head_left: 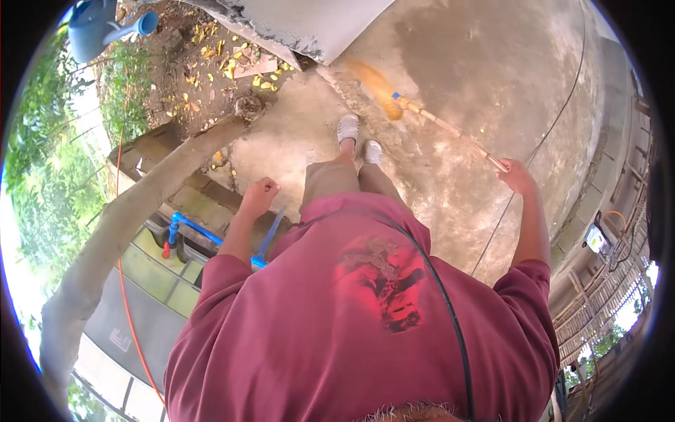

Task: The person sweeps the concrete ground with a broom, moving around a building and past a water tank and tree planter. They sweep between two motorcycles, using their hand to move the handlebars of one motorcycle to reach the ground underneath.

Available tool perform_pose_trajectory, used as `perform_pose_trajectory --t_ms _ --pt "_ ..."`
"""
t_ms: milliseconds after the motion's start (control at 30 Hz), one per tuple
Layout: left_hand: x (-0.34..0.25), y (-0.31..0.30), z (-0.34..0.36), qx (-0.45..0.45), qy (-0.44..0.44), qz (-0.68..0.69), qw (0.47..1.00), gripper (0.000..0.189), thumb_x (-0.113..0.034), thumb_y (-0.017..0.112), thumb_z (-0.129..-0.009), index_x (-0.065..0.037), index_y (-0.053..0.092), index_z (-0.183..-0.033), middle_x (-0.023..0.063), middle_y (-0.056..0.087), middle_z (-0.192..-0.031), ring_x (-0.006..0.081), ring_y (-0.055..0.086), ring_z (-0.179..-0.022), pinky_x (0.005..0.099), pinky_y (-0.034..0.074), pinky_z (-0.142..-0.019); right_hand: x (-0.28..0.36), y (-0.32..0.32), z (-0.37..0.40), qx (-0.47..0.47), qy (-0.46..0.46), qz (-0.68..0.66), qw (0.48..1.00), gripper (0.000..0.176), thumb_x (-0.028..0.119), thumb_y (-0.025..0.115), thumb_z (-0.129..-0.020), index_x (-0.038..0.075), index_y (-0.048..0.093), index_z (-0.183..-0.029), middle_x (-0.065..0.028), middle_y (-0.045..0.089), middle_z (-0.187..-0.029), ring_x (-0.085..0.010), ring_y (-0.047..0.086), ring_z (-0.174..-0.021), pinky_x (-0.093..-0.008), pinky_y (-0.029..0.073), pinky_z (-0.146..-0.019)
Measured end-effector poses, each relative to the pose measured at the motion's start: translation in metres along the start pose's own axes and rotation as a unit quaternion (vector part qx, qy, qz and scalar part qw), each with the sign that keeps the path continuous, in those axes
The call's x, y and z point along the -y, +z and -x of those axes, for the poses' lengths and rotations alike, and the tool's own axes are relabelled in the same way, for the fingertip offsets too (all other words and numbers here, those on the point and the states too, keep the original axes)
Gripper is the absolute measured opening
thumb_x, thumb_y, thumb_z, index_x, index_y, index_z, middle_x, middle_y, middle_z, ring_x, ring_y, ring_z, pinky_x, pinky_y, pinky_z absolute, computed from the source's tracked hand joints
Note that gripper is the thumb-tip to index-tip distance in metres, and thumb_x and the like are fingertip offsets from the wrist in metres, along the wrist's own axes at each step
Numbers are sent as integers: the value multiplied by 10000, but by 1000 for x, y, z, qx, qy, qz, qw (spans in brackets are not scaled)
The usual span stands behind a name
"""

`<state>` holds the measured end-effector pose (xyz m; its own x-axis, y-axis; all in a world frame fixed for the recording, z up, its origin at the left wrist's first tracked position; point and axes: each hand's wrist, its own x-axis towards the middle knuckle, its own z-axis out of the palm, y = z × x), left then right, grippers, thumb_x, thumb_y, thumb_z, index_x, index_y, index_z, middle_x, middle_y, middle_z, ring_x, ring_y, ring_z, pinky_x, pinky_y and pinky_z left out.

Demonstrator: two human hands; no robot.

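Observation:
My right hand (518, 176) is wrapped round the end of the broom's long handle. The broom (450, 129) slants away to the upper left, its yellow bristle head (376, 84) on the concrete floor (450, 204) beside a grey-white slab corner. A blue band marks where the bristles meet the handle. On the other side, my left hand (261, 195) hangs beside my shorts with its fingers curled in. I see nothing in it, though the inside of the fingers is hidden. My feet, in light shoes (348, 128), stand on the concrete between the hands.
A tree trunk (151, 179) leans across the left side. Near it are a blue pipe (200, 228), a tank (158, 271) and an orange cable (126, 295). Fallen yellow leaves (235, 67) lie on soil by the slab (309, 32). A watering can (91, 32) is at upper left.

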<state>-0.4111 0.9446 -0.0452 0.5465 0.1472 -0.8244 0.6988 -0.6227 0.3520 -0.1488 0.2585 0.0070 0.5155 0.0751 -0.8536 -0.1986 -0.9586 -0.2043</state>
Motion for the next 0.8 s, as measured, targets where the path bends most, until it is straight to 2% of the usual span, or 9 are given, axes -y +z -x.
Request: perform_pose_trajectory --t_ms 100,133,267,333,400,533,633,733,800 --pt "6 -7 2 2 -2 -23 1000 329 -347 672 -930 -34 699 -1025 176 725 -938 331 700 -938 423 531 -828 40 43 -49 -32 17 109 993 284 123 636 -842 42 696 -1107 -230 703 -935 -377 689 -871 -448 529 -775" --pt "9 -7 4 5 -4 -36 999 331 -350 673 -928 -34 700 -1023 173 725 -933 328 700 -937 424 531 -827 50 82 -78 -106 3 127 986 228 113 594 -838 14 697 -1015 -261 699 -1030 -465 659 -972 -509 537 -829" --pt "41 -1 9 -20 -19 -58 998 313 -354 670 -922 -55 715 -1002 168 727 -928 328 698 -937 424 532 -821 242 158 -68 -77 16 80 994 242 149 614 -849 27 738 -1016 -232 720 -1007 -396 703 -971 -493 561 -847" --pt "53 2 12 -3 -53 -37 998 305 -357 668 -919 -67 721 -996 170 728 -931 333 695 -943 425 533 -823 272 208 -83 -20 -23 101 994 264 149 622 -854 42 745 -1062 -219 725 -1042 -379 707 -1004 -485 562 -866" --pt "32 -8 19 26 -103 -25 994 302 -362 663 -916 -78 723 -997 185 727 -955 363 686 -983 445 531 -850 306 197 -56 18 -64 76 995 263 144 612 -861 60 739 -1075 -192 731 -1054 -365 708 -1007 -472 569 -845" --pt "74 5 -20 37 -62 -92 993 285 -344 660 -913 -75 723 -983 206 718 -992 423 657 -1024 492 519 -872 248 220 -96 85 -221 58 970 291 211 692 -844 144 729 -1124 -163 729 -1026 -351 704 -947 -484 544 -818" --pt "44 0 -42 52 -15 -113 992 318 -343 656 -915 -33 712 -958 191 728 -900 360 705 -888 454 537 -808 218 157 -43 146 -230 -59 960 349 292 717 -839 126 710 -1146 -180 722 -998 -339 697 -934 -464 531 -828" --pt "-31 -11 -53 89 7 -106 990 335 -335 660 -912 -3 701 -926 169 722 -809 284 715 -769 410 544 -741 159 115 0 132 -186 -54 972 380 327 702 -858 126 691 -1180 -173 722 -1010 -330 689 -939 -443 521 -819" --pt "-52 -9 -74 100 53 -126 986 341 -326 668 -908 14 694 -902 150 708 -748 232 703 -697 381 543 -697 93 114 24 9 -202 -38 979 345 307 686 -873 122 687 -1164 -167 718 -992 -341 681 -915 -446 511 -791"
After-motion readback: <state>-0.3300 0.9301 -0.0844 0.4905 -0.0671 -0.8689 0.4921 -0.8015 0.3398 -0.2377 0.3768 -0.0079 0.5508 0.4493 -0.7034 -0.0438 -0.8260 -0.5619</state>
